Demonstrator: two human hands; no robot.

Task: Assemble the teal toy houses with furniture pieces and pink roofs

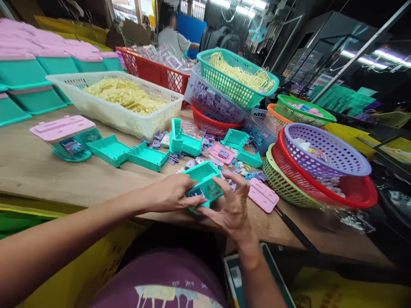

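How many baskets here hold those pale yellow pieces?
2 in view: the white basket, left of the picture's centre, and the teal basket, higher up to its right. More could be hidden behind them.

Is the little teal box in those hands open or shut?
Open: the teal box has an uncovered top, so you can see inside it between the left hand and the right hand.
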